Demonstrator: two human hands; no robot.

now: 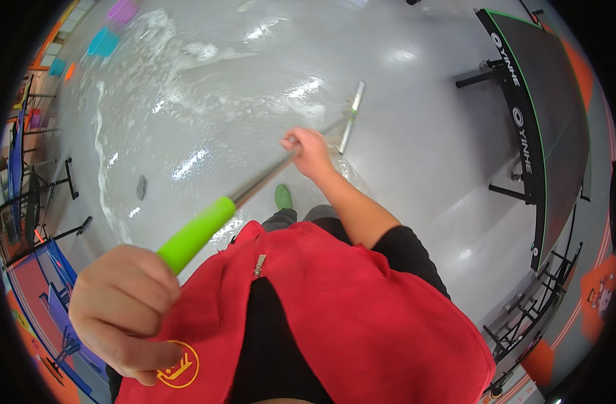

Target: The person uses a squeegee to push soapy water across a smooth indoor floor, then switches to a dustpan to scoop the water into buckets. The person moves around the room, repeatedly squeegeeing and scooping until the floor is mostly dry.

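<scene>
A long-handled floor squeegee slants across the view. My left hand (126, 313), at the lower left, is closed around the end of its lime-green grip (197, 233). Farther down, my right hand (308, 154) grips the metal pole (265, 178). The squeegee's silvery blade (357, 103) rests on the grey floor beyond my right hand, at the edge of the wet area. Foamy water (187, 81) covers much of the floor ahead and to the left. One green boot (283, 197) shows below the pole.
A dark table-tennis table (565, 126) with black legs stands at the right. At the upper left are a turquoise bucket (103, 42), a purple bucket (122, 11) and an orange object (70, 71). Folded blue tables and black frames (35, 189) line the left side. A grey patch (142, 187) marks the floor.
</scene>
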